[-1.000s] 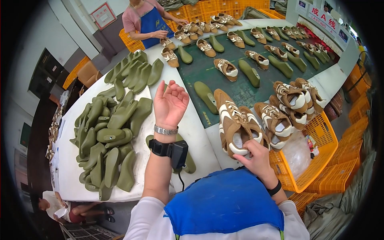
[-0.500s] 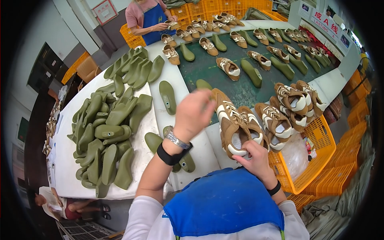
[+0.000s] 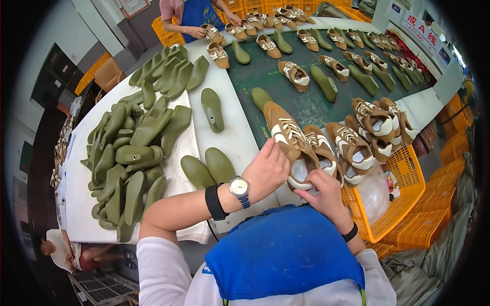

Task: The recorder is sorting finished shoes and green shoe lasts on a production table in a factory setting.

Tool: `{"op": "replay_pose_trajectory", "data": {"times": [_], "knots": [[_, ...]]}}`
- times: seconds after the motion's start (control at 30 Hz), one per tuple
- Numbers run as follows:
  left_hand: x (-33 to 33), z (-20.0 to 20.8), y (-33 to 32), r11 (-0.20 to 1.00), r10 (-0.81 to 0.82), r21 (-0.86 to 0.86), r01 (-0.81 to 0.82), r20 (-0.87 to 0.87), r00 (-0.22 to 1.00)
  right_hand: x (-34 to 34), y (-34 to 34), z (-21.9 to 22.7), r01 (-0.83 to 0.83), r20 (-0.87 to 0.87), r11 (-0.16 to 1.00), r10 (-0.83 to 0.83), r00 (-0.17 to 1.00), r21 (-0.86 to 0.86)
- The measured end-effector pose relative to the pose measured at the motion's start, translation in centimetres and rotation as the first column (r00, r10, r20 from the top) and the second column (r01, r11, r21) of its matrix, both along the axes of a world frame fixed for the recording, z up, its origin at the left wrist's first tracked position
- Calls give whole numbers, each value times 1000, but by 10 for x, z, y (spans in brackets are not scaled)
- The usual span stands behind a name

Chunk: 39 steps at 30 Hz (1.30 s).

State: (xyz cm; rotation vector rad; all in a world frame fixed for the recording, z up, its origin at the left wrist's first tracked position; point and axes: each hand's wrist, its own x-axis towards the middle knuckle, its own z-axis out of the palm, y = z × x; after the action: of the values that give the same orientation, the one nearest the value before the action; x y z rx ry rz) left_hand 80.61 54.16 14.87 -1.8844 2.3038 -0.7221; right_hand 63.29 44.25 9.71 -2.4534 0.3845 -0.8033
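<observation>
In front of me, a brown sneaker (image 3: 286,125) with white laces and white stripes points away, its heel toward me. The fingers of my left hand (image 3: 268,169) are closed against its left side. My right hand (image 3: 327,193) pinches the heel at the opening. A second brown sneaker (image 3: 322,148) is just to the right, partly hidden by the first. Past the toe, a green shoe last (image 3: 261,98) is on the dark green belt. Left of my left wrist is a pair of green shoe lasts (image 3: 219,164), partly covered by my arm.
A large heap of green lasts (image 3: 130,153) covers the white table (image 3: 76,204) on the left. Rows of sneakers and lasts stand on the green belt (image 3: 255,120). Stacked sneakers (image 3: 375,122) sit above a yellow crate (image 3: 408,199) at right. A co-worker (image 3: 191,15) stands across the table.
My left hand has come back from beyond the sneaker's toe to its left side. My right hand stays at the heel. The co-worker's raised sneaker is now down at the table.
</observation>
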Motion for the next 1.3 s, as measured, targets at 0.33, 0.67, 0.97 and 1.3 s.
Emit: {"op": "replay_pose_trajectory", "data": {"times": [0.33,0.67,0.97,1.3], "knots": [[52,-55,60,926,362,255,-278,-396,844,-8,-26,52,-40,-348,946,157,924,322],[70,-155,145,754,501,33,-657,-676,540,130,-124,219,-88,-247,938,178,953,335],[76,-160,143,719,439,-48,-693,-741,507,364,-188,100,-122,-199,942,190,961,311],[73,-153,143,718,458,-22,-696,-737,496,433,-163,-141,145,-646,987,-67,761,69]]}}
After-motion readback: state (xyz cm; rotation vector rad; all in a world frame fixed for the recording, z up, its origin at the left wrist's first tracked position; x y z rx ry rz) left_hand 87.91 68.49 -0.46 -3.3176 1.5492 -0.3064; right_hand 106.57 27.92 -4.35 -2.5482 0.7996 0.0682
